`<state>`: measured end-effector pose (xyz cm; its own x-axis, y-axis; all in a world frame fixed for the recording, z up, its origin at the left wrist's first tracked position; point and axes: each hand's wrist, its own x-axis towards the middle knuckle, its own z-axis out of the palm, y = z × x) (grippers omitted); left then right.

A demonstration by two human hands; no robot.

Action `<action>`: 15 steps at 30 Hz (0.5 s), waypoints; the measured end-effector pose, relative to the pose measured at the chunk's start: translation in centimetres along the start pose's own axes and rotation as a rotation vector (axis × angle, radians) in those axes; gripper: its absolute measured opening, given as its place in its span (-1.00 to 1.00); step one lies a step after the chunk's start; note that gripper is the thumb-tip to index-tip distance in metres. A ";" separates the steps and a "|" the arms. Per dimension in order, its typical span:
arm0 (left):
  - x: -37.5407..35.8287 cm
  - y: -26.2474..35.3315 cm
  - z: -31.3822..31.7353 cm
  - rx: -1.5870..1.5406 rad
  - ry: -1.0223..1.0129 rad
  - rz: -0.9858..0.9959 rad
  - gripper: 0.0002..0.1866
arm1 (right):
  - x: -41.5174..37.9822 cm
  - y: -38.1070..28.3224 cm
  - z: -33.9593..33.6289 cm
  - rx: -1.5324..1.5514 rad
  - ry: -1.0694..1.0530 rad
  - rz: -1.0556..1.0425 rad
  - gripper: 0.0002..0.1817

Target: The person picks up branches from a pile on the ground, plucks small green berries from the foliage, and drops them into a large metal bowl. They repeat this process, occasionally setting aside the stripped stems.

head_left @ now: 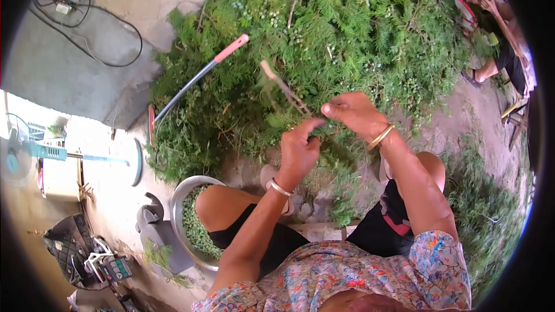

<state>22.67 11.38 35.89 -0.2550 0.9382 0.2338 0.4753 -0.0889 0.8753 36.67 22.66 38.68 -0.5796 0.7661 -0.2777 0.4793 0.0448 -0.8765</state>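
Observation:
My left hand (299,149), with a silver bangle at the wrist, is closed at the lower end of a thin brown branch (287,92) that stretches up and to the left, blurred by motion. Close beside it on the right, my right hand (350,113) wears a gold bangle; its fingers are curled and pressed together, and what they hold is too small to name. Blurred green sprigs hang below both hands. Behind them rises a large pile of leafy green branches (358,29). A metal basin (178,208) of small green berries stands by my left knee.
A pole with a pink grip (231,48) leans on the pile's left side. A fan (20,153) and a grey dustpan (170,248) are at the left. Another person's leg (488,69) shows at the right. More cut greenery (483,214) lies lower right.

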 end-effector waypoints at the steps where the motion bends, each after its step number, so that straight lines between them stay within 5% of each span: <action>1: 0.2 0.8 -0.1 0.066 -0.077 0.099 -0.66 | -0.3 -0.2 -0.3 0.002 0.018 -0.005 -0.46; 4: 1.4 3.2 -0.7 0.319 -0.182 0.390 -0.67 | -1.8 -2.2 -1.2 0.554 -0.136 -0.081 -0.49; 6: 2.4 4.2 -0.2 0.520 -0.218 0.638 -0.68 | -0.6 -1.0 -0.6 0.670 -0.008 -0.038 -0.53; 12: 3.1 4.2 1.7 0.562 -0.269 0.680 -0.68 | 0.8 0.5 -1.6 1.027 0.232 -0.026 -0.89; 15: 3.2 3.4 1.8 0.414 -0.268 0.627 -0.60 | 0.9 0.4 -2.3 1.037 0.266 -0.054 -0.83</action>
<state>24.96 14.66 38.86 0.3496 0.8074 0.4753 0.7506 -0.5449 0.3737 37.85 24.85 38.96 -0.3607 0.9002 -0.2440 -0.4089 -0.3878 -0.8261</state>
